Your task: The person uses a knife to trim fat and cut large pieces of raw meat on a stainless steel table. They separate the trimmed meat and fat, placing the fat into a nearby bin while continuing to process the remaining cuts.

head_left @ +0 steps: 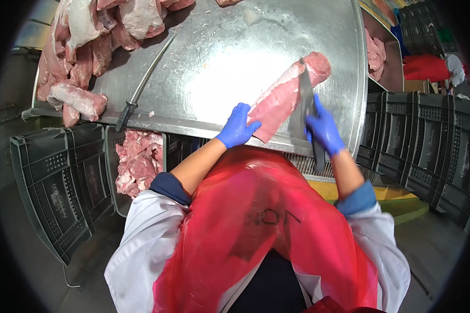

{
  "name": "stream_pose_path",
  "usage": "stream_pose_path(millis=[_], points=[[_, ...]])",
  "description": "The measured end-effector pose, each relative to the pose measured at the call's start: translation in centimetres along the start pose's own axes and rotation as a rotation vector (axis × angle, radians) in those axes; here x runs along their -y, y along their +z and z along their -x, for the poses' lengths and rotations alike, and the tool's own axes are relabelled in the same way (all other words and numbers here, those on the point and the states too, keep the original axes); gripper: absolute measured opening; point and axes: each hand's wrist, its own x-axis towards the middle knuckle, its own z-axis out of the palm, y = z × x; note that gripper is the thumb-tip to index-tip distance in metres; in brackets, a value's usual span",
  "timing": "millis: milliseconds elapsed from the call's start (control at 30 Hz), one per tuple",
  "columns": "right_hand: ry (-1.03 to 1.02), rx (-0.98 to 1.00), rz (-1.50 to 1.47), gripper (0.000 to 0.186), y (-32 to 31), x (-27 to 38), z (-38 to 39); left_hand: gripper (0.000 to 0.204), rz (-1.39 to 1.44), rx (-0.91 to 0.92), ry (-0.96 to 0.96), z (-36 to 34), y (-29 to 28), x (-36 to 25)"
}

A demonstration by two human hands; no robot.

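Note:
A long pink piece of boneless meat (pixel 279 104) lies slantwise on the steel table (pixel 219 31), near its front edge. My left hand (pixel 237 127), in a blue glove, rests against the near end of the meat, the thumb and fingers gripping that end. In my blue-gloved right hand (pixel 324 126) is a knife (pixel 306 91) with a dark handle. Its blade lies over the upper right part of the meat, the tip near the far end. Whether the edge is in the meat I cannot tell.
Left on the table are a sharpening steel (pixel 150 73) and a heap of meat pieces (pixel 83 47). A crate of trimmings (pixel 139 161) stands below the front edge. Black crates (pixel 57 188) flank me, more stacked crates (pixel 420 141) at right. Beyond the table's right edge a bin (pixel 394 65) holds meat.

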Motion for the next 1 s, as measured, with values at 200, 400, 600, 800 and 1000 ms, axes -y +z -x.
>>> stream_pose_path(millis=[200, 400, 600, 800, 1000], points=[[-0.04, -0.135, -0.173, 0.077, -3.9, -0.3, 5.6, 0.04, -0.053, 0.0, -0.126, -6.5, -3.6, -4.3], [-0.211, -0.177, 0.108, 0.077, -5.3, 1.3, -9.7, 0.038, -0.089, -0.144, -0.008, -14.4, -2.3, -6.9], [-0.281, -0.27, 0.273, 0.077, -6.8, 0.2, -16.3, 0.038, -0.274, -0.011, -0.006, -3.9, -3.0, -5.9], [-0.158, -0.3, 0.067, 0.078, -10.7, -0.7, -15.3, 0.045, -0.164, -0.32, 0.227, -14.9, 3.8, -8.7], [-0.285, -0.346, 0.114, 0.08, -8.8, -1.0, -15.8, 0.026, -0.012, -0.037, -0.131, -25.0, 5.9, -6.2]])
